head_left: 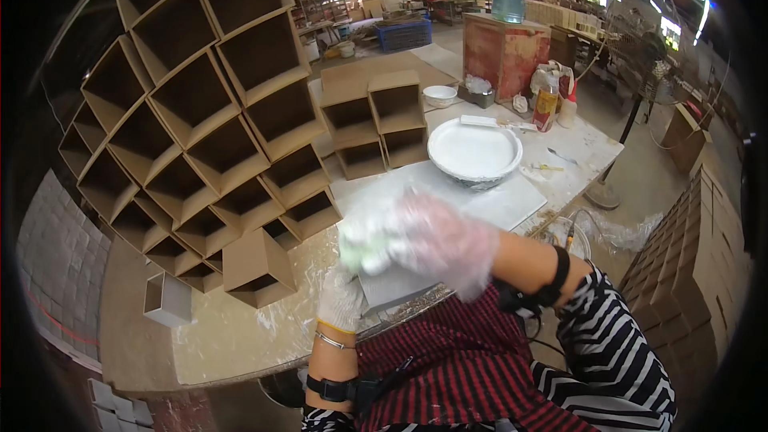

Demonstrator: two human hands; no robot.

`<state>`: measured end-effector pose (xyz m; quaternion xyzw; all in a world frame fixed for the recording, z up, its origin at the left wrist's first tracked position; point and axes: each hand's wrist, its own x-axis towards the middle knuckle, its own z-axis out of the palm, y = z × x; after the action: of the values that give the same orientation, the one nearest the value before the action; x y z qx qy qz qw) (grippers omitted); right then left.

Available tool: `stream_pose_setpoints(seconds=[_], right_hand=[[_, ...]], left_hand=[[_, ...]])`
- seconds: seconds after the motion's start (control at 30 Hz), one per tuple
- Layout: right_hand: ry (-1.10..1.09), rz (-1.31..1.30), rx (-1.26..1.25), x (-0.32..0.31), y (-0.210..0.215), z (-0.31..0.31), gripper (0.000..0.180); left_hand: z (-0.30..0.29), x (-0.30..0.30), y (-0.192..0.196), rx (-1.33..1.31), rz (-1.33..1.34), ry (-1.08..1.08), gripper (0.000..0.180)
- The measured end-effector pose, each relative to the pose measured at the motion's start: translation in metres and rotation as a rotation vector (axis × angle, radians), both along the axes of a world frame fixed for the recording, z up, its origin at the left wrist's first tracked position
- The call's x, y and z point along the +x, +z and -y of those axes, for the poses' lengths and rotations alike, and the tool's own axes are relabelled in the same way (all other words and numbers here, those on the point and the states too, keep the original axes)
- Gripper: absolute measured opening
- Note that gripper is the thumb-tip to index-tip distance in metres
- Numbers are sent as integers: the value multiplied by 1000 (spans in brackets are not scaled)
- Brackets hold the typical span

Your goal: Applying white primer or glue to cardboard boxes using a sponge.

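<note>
My left hand (342, 292), in a white knitted glove with greenish fingers, is closed at the front middle of the table. A pale, whitish thing (370, 206) shows at its fingers, too blurred to name. Over it, touching or nearly so, is my right hand (448, 244) in a clear plastic glove, its fingers smeared by motion and coated white. Beneath both hands lies a white-smeared flat board (504, 202). Just beyond them stands a wide round basin (478, 154) of white liquid, with a white-handled flat tool (480, 122) across its far rim.
Open brown cardboard boxes (192, 88) rise in a tall stack on the left, and a smaller stack (400, 104) stands behind. One white box (168, 300) sits at the left edge. A bottle (546, 108), small bowl (439, 96) and red cabinet (504, 60) are beyond. More boxes (680, 256) stand right.
</note>
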<state>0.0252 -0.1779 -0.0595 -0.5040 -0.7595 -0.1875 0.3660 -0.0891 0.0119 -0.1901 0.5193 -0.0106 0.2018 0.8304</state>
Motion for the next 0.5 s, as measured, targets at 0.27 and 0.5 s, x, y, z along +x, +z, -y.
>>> stream_pose_setpoints(seconds=[0.27, 0.5], right_hand=[[-46, 147, -45, -3, -11, -13, 24], [249, -115, -245, -41, -21, 4, 37]], left_hand=[[7, -2, 6, -552, -44, -280, 36], [-4, -3, 15, -635, -33, -399, 46]])
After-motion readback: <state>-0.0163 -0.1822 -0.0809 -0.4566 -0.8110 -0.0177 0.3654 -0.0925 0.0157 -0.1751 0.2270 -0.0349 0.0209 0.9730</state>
